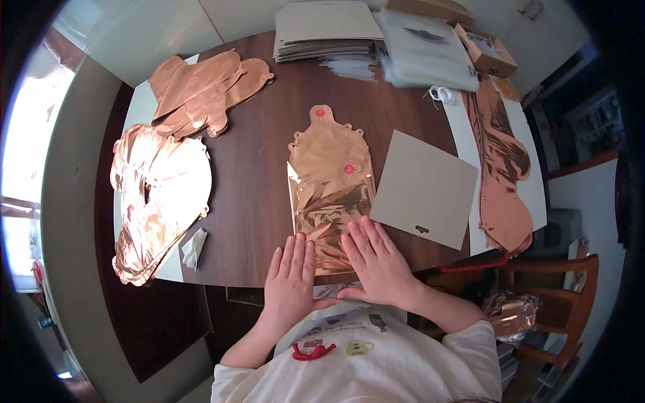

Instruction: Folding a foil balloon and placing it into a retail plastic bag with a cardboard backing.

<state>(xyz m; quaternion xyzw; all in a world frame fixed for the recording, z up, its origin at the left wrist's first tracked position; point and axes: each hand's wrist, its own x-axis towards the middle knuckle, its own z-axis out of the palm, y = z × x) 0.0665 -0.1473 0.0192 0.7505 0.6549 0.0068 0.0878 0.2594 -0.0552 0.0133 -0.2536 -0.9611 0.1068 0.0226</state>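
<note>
A flat rose-gold foil balloon (329, 151) lies in the middle of the dark wooden table, its narrow tab pointing away from me. Two small red marks show on it, and its near part is folded and creased. My left hand (290, 272) rests at its near left corner, fingers straight and spread a little. Over the near right part lies my right hand (379, 262), palm down with the fingers stretched out. Neither hand grips anything. Right of the balloon, a pale grey square card (424, 188) with a small hanging slot lies on the table.
More foil balloons (161, 201) are piled at the left, others (201, 91) at the far left and along the right side (500, 168). A stack of cards (329, 30), clear plastic bags (426, 54) and a small box (487, 50) stand at the back. White ribbon (441, 95) lies nearby.
</note>
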